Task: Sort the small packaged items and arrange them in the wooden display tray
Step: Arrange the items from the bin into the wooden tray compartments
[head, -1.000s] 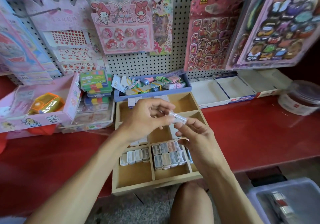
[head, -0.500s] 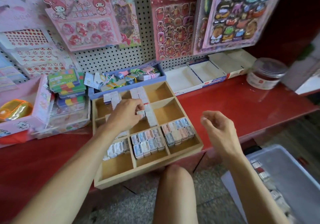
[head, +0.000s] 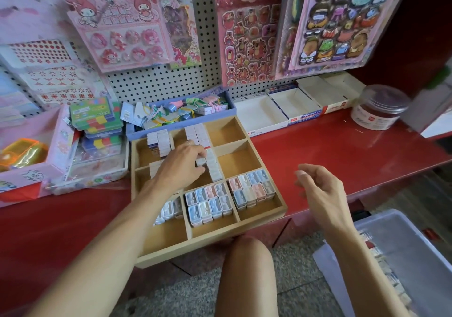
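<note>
Left hand setting a small pack into the tray's middle cell — right hand free.

The left hand (head: 182,165) reaches into the tray (head: 247,232), fingers curled to pinch a small white pack (head: 201,162) against the row (head: 212,167) standing in the centre compartment; more white stacks (head: 161,141) sit in the back cells, and pastel packs (head: 208,203) fill the front ones. The right hand (head: 322,192) hovers over the red shelf (head: 342,152) just right of the tray, fingers loosely bent, holding nothing. Lower right, a clear bin (head: 401,245) holds more packs. These look light, rigid and smooth — likely slick in their wrap — so a fingertip pinch across the narrow sides should suit best, pressing gently so the neighbouring row does not topple.
</note>
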